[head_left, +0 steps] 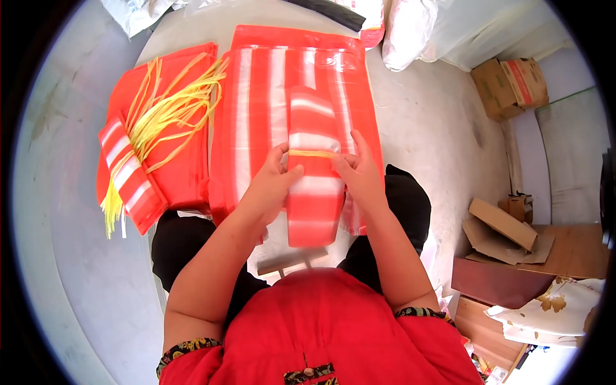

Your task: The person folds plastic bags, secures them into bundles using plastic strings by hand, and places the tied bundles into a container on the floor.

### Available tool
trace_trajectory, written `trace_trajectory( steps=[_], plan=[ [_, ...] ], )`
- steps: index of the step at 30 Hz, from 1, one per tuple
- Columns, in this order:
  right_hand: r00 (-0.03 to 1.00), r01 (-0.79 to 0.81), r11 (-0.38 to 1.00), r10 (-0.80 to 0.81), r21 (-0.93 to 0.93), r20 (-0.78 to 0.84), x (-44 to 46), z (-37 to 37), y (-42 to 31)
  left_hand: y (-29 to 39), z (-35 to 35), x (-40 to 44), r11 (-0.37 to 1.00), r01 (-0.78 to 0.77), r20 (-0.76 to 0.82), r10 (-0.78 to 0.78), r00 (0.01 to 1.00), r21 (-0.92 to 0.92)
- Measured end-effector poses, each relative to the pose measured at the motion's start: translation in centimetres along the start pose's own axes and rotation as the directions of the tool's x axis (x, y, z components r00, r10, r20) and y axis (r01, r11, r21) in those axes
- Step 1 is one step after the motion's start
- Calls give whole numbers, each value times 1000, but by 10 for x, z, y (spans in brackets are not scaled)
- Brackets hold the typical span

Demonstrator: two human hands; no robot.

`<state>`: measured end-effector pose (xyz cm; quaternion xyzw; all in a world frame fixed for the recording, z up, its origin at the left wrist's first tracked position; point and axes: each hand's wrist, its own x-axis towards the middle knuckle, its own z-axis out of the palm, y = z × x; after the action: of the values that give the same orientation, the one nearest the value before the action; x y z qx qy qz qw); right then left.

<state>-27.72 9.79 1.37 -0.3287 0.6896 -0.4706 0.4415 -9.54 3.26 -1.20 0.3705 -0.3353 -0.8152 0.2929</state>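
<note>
A folded bundle of red-and-white striped plastic bags [314, 208] lies lengthwise in front of me, its near end over my lap. Across its upper part runs a thin yellow strip [311, 153]. My left hand [273, 183] grips the bundle's left edge, thumb on top and fingers curled at the side. On the right edge, my right hand [361, 179] closes at the end of the yellow strip, with one finger pointing up. Beneath the bundle is a stack of flat striped plastic bags [260, 96]. The undersides of both hands' grips are hidden.
On the left, a red stack [173, 70] bears loose yellow strips [170, 115] and another folded striped bundle [131, 173]. White plastic packages [410, 29] and a dark roll [330, 13] are at the back. Cardboard boxes [510, 86] stand to the right.
</note>
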Motion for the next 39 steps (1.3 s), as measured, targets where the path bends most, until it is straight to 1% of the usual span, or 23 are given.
trace_trajectory(
  steps=[2, 3, 6, 8, 12, 14, 15, 18, 21, 22, 23, 24, 25, 26, 27, 28, 30, 31, 34, 35, 37, 38, 39],
  plan=[
    [998, 65, 997, -66, 28, 24, 8, 2, 9, -5, -2, 1, 998, -15, -28, 17, 999, 65],
    [995, 96, 994, -98, 42, 36, 10, 5, 10, -5, -2, 0, 999, -15, -14, 16, 1000, 41],
    [997, 61, 972, -69, 227, 31, 7, 9, 1, -4, -3, 0, 1000, -19, 31, 20, 999, -24],
    [999, 11, 955, -20, 297, 30, 4, 9, -2, -5, -6, 4, 998, -30, 64, 33, 997, -57],
    [999, -35, 935, 20, 352, 46, 17, 4, 8, -3, -8, 2, 998, -30, 120, 35, 992, -46],
    [999, -9, 947, -4, 322, 41, 17, 3, 9, 5, 0, -5, 1000, -2, 137, 4, 991, -14],
    [999, 5, 952, -18, 306, 39, 18, 2, 9, 5, 0, -4, 999, -19, 133, 22, 991, -27],
    [999, 23, 944, -34, 330, 26, 9, 3, 3, 3, -1, -1, 995, -57, 117, 67, 991, -85],
    [993, 73, 920, -104, 384, 59, -22, 5, -12, 7, 2, 4, 988, -82, 101, 95, 990, -133],
    [973, 184, 954, -210, 235, 91, -23, 2, -1, 9, 4, 6, 988, -96, 94, 107, 990, -120],
    [942, 296, 952, -305, 84, 138, -19, -4, 21, 10, 7, 6, 988, -108, 89, 118, 989, -106],
    [901, 406, 912, -387, -63, 198, -16, -9, 39, 3, 5, 10, 942, -266, -6, 274, 962, 206],
    [934, 263, 965, -260, 23, 245, -16, -9, 44, -8, 0, 18, 783, -360, -46, 442, 896, 508],
    [954, 150, 983, -171, 102, 246, -18, -13, 45, -16, -3, 22, 533, -375, -24, 598, 801, 759],
    [964, 36, 982, -82, 183, 252, -23, -15, 39, -7, 0, 17, 438, -355, -14, 646, 763, 826],
    [964, -79, 961, 6, 264, 265, -25, -17, 36, 0, 0, 15, 363, -364, 50, 646, 762, 858],
    [958, -95, 954, 11, 283, 287, -25, -26, 44, 9, -4, 12, 210, -387, 179, 629, 757, 898],
    [956, -102, 951, 13, 293, 293, -27, -32, 46, 9, -5, 12, 163, -390, 218, 609, 763, 906],
    [950, -121, 973, 56, 197, 309, -38, -55, 40, 3, -13, 18, -244, -323, 403, 480, 779, 915],
    [948, -99, 978, 36, 185, 316, -43, -66, 38, -2, -15, 20, -284, -248, 357, 445, 822, 926],
    [947, -57, 985, 3, 160, 322, -54, -95, 37, -5, -17, 22, -383, -203, 357, 392, 848, 901],
    [956, -46, 963, -35, 265, 291, -59, -111, 46, -8, -18, 23, -431, -189, 360, 361, 860, 882],
    [966, -15, 951, -66, 309, 251, -66, -130, 50, -11, -20, 26, -467, -173, 367, 365, 855, 867]
  ],
)
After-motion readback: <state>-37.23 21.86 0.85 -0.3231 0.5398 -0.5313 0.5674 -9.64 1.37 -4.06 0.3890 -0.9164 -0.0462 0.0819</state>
